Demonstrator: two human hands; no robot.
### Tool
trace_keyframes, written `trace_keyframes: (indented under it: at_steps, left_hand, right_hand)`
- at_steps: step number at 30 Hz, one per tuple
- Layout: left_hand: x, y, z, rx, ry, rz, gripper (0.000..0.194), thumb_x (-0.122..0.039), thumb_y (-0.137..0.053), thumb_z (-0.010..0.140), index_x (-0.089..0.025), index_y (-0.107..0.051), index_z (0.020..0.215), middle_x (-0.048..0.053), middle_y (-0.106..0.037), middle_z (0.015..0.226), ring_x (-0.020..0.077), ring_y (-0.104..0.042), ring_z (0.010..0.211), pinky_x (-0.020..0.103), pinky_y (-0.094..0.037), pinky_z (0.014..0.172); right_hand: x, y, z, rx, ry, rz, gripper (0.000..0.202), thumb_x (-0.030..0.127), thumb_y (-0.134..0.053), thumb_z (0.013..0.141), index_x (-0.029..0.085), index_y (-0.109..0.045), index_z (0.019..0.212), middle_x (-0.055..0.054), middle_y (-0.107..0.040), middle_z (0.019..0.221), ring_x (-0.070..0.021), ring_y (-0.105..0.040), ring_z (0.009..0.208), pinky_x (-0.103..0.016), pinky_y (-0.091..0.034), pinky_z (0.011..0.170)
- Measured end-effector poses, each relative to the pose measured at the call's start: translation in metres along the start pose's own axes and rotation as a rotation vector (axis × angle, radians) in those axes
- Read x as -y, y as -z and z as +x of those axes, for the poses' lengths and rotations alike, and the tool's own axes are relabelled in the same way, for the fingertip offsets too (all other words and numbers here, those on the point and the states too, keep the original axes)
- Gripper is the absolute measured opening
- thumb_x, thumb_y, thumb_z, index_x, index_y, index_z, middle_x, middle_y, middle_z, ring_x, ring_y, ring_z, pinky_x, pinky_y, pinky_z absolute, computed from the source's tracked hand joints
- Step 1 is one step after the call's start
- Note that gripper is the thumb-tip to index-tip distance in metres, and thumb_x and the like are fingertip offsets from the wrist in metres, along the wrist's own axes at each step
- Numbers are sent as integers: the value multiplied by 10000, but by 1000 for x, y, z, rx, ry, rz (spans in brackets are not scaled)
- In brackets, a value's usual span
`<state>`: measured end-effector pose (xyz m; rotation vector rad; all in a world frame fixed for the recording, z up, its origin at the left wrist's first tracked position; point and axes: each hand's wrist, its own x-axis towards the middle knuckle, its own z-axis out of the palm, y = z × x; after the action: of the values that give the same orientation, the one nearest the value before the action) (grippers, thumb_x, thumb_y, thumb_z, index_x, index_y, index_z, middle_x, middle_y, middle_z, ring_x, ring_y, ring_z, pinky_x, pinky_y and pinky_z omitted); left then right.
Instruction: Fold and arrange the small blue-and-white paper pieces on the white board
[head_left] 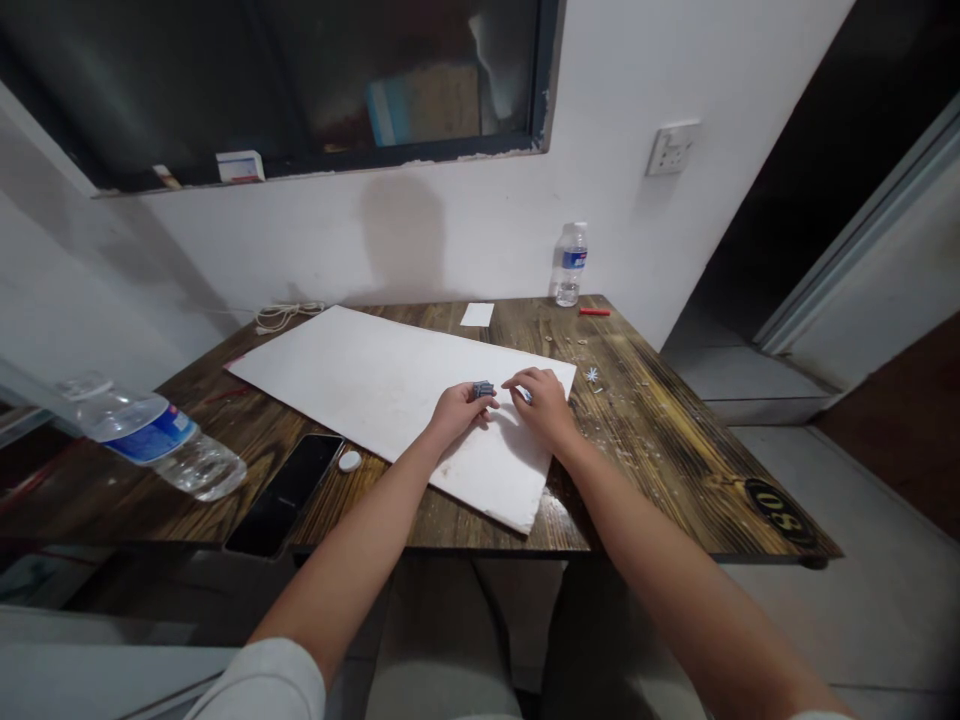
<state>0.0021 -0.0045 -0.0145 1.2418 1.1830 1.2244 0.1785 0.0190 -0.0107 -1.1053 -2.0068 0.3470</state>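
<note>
Over the right part of a white board, my two hands are close together. My left hand is closed, pinching a small grey-blue ridged piece between thumb and fingers. Just to its right, my right hand has its fingers bent inward and thumb tucked beneath. A bit of something bluish-white shows among those fingers, too small and covered to name. The fingertips of the two hands are a short gap apart.
The wooden table carries a large bottle lying left, a phone, a white cap, a cable, white paper, a small upright bottle, a red stick and a star-shaped piece.
</note>
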Motion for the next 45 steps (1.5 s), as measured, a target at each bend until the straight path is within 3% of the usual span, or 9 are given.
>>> trace_keyframes:
  at_steps: [5, 9, 17, 22, 26, 30, 37, 40, 45]
  left_hand:
    - [-2, 1, -3, 15, -39, 114, 294, -367, -791, 669, -124, -659, 768, 42, -677, 690, 112, -592, 557, 241, -468, 546]
    - [-3, 2, -4, 41, -49, 187, 255, -331, -793, 644, -128, -649, 701, 32, -665, 662, 117, -595, 566, 243, -455, 570]
    - [-5, -3, -4, 103, -35, 99, 298, -371, -717, 753, -117, -685, 905, 99, -728, 879, 111, -618, 603, 254, -475, 603]
    - [-7, -3, -4, 63, -17, 119, 278, -349, -737, 739, -106, -682, 861, 105, -729, 838, 104, -601, 565, 252, -478, 568]
    - [-5, -2, -3, 2, -11, 82, 328, -388, -758, 705, -104, -668, 841, 90, -718, 782, 106, -592, 529, 245, -482, 514]
    - [-2, 0, -1, -74, -25, 70, 366, -410, -781, 668, -105, -667, 833, 80, -714, 745, 100, -577, 497, 238, -483, 479]
    - [-4, 3, -2, -120, -10, 153, 332, -386, -806, 636, -113, -681, 778, 74, -717, 707, 109, -583, 497, 253, -498, 497]
    - [-7, 2, -4, -119, -8, 211, 311, -388, -805, 640, -121, -666, 720, 65, -704, 671, 114, -589, 504, 247, -484, 502]
    - [-9, 2, -6, -121, -12, 272, 306, -400, -785, 658, -139, -626, 651, 44, -669, 595, 123, -580, 504, 241, -447, 496]
  right_hand:
    - [3, -2, 0, 47, 81, 81, 145, 321, -608, 898, 236, -711, 954, -64, -673, 1031, -241, -531, 1003, -376, -372, 889]
    - [4, -3, 0, 64, 96, 100, 118, 314, -620, 892, 226, -699, 881, -63, -677, 968, -232, -545, 955, -363, -380, 865]
    - [2, -3, 2, -37, -41, 127, 109, 273, -635, 865, 214, -682, 785, -43, -694, 841, -201, -555, 805, -326, -383, 755]
    - [0, -6, 2, -58, -115, 198, 79, 251, -638, 831, 211, -677, 775, -32, -703, 806, -192, -573, 773, -304, -394, 727]
    - [-4, -8, 3, -95, -185, 273, 142, 200, -530, 853, 204, -671, 837, -29, -713, 827, -184, -593, 761, -286, -403, 709]
    - [-5, -6, 4, -65, -169, 125, 205, 167, -474, 881, 198, -674, 910, -49, -715, 878, -198, -592, 813, -289, -382, 723]
    - [3, -4, -1, 137, -61, -236, 215, 191, -486, 934, 207, -701, 945, -82, -703, 974, -239, -548, 919, -331, -338, 752]
    - [2, -5, -3, 157, -65, -257, 190, 221, -519, 935, 218, -705, 977, -89, -691, 1038, -257, -530, 981, -348, -344, 778]
    - [0, -6, -1, 49, -54, -106, 180, 285, -559, 935, 224, -691, 1040, -86, -674, 1100, -268, -522, 1034, -374, -364, 838]
